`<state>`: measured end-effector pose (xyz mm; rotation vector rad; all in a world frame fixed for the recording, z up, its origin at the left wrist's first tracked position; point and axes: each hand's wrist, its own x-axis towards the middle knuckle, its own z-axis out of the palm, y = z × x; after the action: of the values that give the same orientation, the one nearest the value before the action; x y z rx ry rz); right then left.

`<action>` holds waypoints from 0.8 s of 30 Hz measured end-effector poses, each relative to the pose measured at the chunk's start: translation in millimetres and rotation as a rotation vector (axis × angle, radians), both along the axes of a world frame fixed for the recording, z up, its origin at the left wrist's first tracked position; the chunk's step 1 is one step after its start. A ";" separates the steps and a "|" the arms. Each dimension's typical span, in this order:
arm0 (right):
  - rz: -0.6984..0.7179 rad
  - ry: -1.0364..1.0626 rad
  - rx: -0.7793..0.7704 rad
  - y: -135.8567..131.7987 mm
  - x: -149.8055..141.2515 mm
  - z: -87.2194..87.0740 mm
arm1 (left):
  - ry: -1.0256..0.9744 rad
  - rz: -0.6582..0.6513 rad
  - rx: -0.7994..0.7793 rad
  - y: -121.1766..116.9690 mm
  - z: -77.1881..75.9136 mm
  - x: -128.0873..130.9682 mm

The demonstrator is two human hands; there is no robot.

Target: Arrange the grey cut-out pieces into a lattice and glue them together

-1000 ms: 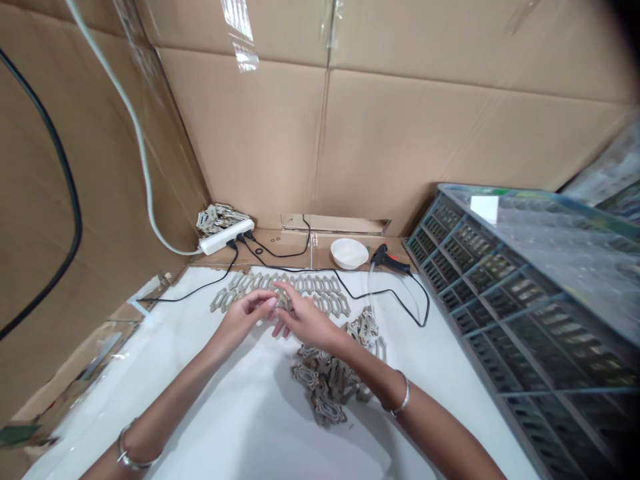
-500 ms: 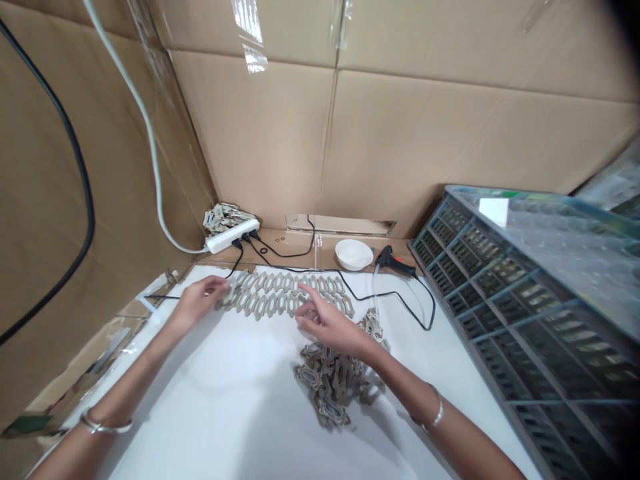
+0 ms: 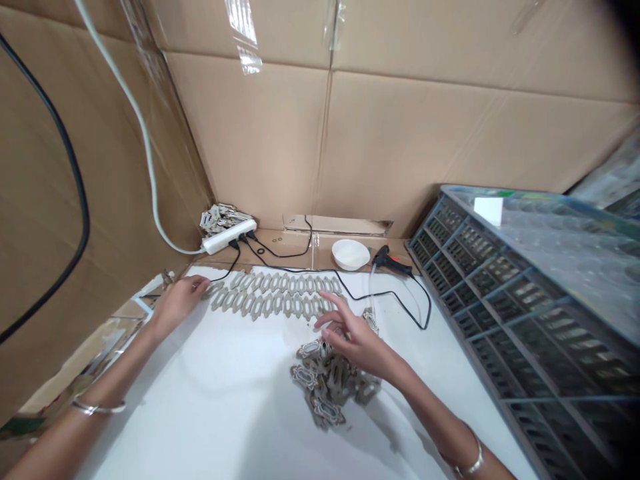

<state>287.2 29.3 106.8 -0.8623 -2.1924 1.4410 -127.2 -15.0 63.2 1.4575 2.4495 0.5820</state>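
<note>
A person's two bare hands work over a white tabletop, and the step in hand looks like laying small pieces out side by side. The left hand (image 3: 177, 303) is at the left end of two neat rows of flat grey-brown pieces (image 3: 257, 305), its fingertips close together beside the endmost one; whether they pinch it, I cannot tell. The right hand (image 3: 363, 341) is over the far side of a loose heap of matching pieces (image 3: 327, 383), its fingers spread apart, with nothing visibly held. Taking one from this tangle would call for a light pinch that frees a single piece, and setting it in line would call for turning it to match its neighbours.

The pieces are long and narrow, with pointed ends, wavy edges and an elongated opening in the middle. Those in the rows look plain and matt and stand nearly edge to edge. Those in the heap, near and to the right of the rows, lie tilted over one another, some showing pale, raised scrollwork. Beyond the rows, on the far right, are a shallow white bowl (image 3: 351, 255) and a black glue gun with an orange detail (image 3: 393, 261).
</note>
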 end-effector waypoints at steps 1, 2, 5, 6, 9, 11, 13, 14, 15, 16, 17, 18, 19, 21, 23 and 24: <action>-0.012 0.010 0.002 0.2 2.7 -0.2 | 0.061 -0.033 -0.014 -3.0 -0.6 -1.4; -0.026 0.019 0.004 0.7 5.5 -0.6 | 0.114 -0.083 -0.027 -6.2 -2.5 -3.3; -0.059 0.052 0.002 3.0 13.4 -1.9 | 0.141 -0.236 -0.014 -14.9 -13.5 -9.7; -0.068 0.064 0.003 3.9 15.7 -2.2 | 0.137 -0.266 0.000 -17.6 -17.8 -11.3; -0.092 0.091 0.018 8.1 21.8 -2.4 | 0.173 -0.286 0.033 -25.7 -28.0 -13.0; -0.107 0.078 0.040 12.6 26.2 -2.6 | 0.197 -0.281 0.041 -31.3 -31.6 -12.0; -0.131 0.044 0.089 18.4 31.3 -3.0 | 0.207 -0.275 0.050 -36.5 -32.8 -10.5; -0.145 0.019 0.126 21.7 34.1 -3.2 | 0.206 -0.276 0.056 -38.6 -32.8 -9.8; -0.158 -0.008 0.167 24.9 37.1 -3.4 | 0.204 -0.279 0.061 -40.3 -32.3 -9.0; -0.172 -0.034 0.208 28.0 40.0 -3.5 | 0.203 -0.282 0.068 -41.4 -31.2 -7.9; -0.183 -0.056 0.243 30.9 42.8 -3.5 | 0.203 -0.282 0.074 -41.9 -29.4 -6.2; -0.194 -0.074 0.268 33.3 45.4 -3.5 | 0.210 -0.274 0.083 -41.8 -26.8 -3.3; -0.203 -0.088 0.288 35.4 47.7 -3.5 | 0.223 -0.261 0.097 -41.0 -23.4 1.3; -0.208 -0.110 0.317 37.9 51.2 -3.9 | 0.248 -0.241 0.151 -38.5 -14.1 17.5; -0.166 -0.144 0.356 38.2 53.2 -4.9 | 0.241 -0.273 0.221 -36.1 -3.0 45.1; -0.127 -0.163 0.379 37.6 53.7 -5.7 | 0.219 -0.310 0.246 -35.4 2.6 62.9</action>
<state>340.9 66.9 101.1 -0.9855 -2.3723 0.8819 -64.3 -50.4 65.8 2.0499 2.2946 0.7060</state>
